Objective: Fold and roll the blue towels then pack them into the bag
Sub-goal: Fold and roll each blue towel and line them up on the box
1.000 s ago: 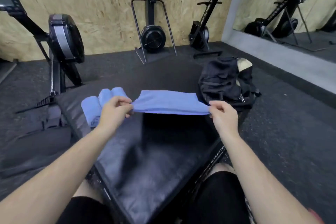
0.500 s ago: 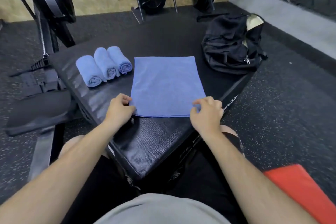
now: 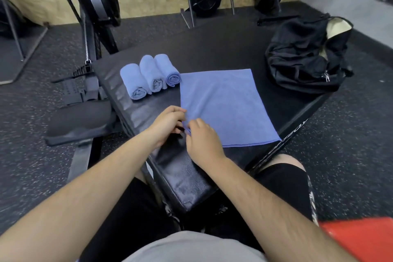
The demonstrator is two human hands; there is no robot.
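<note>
Head view: a person is sitting at a black padded worktop (image 3: 212,49), both forearms reaching forward. One blue towel (image 3: 225,106) is lying flat and unrolled at the worktop's centre, its near right corner reaching the worktop edge at about 4 o'clock. Both hands are meeting at the towel's near left corner, at roughly 7 o'clock of the cloth. Left hand (image 3: 168,122) is curling its fingers narrow against the towel's left edge; right hand (image 3: 202,138) is lying just beside it, fingertips pinching at the same corner. Whether either hand is fully holding the fabric or only pressing on it, I cannot tell; the contact point is hidden between the fingers.

Three rolled towels (image 3: 151,75) are lying side by side, touching one another, at 10 o'clock of the flat towel; the rightmost roll is sitting just at the flat towel's far left corner. Black bag (image 3: 306,57) is resting at 2 o'clock on the worktop's far right corner, well apart from the hands, its top gaping and showing a pale lining. Red object (image 3: 359,238) is showing at the lower right, blurred.
</note>
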